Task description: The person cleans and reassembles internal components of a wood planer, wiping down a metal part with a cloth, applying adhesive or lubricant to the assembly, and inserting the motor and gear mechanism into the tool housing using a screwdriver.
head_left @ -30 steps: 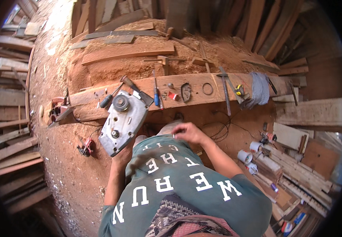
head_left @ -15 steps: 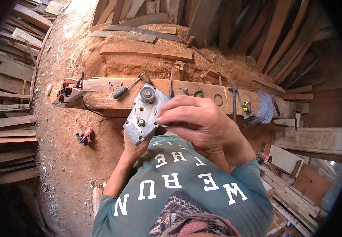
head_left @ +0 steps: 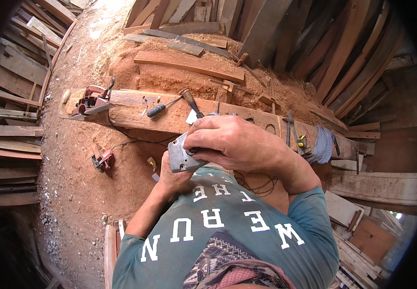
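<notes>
Clamps the grey metal plate [head_left: 176, 156] in the left hand [head_left: 172, 179], this side of the timber beam [head_left: 141, 112], seemingly to steady it under the bent fingers of the right hand [head_left: 230, 140] (pinching or merely touching, cannot tell).

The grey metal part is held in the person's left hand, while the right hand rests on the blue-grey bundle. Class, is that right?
Not quite: the right hand is not on the blue-grey bundle. The head view shows it over the grey metal part, well apart from the bundle. The part is indeed held in the left hand.
</notes>
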Tool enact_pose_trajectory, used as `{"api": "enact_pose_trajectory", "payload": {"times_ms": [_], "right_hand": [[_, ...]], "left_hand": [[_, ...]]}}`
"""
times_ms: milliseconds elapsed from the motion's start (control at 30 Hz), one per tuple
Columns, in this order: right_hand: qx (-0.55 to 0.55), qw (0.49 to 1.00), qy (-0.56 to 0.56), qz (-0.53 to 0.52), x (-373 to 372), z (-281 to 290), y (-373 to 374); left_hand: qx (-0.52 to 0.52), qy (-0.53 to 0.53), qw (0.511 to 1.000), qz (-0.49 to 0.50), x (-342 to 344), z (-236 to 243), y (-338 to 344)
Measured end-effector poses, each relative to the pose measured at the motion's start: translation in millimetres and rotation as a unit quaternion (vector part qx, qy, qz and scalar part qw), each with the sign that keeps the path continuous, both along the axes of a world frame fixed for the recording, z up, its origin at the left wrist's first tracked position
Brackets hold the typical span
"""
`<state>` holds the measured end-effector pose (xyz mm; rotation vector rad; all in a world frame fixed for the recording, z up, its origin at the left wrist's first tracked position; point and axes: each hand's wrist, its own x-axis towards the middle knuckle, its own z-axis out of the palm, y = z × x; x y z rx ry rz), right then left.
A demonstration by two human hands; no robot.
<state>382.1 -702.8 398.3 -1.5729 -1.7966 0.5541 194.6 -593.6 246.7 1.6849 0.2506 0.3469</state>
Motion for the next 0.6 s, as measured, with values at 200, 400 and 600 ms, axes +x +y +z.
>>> {"api": "enact_pose_trajectory", "payload": {"times_ms": [200, 400, 600], "right_hand": [[-0.101, 0.992, -0.047, -0.053, -5.4, 17.9, 0.7], [0.018, 1.0, 0.016, -0.01, -8.3, 3.1, 0.1], [-0.086, 0.995, -0.034, -0.031, -10.6, 15.8, 5.2]], "left_hand": [[-0.028, -0.001, 1.0, 0.004, -0.3, 2.8, 0.7], [-0.099, -0.006, 0.995, 0.024, -0.9, 4.0, -2.1], [-0.077, -0.027, 0.996, 0.028, -5.8, -5.3, -0.3]]}}
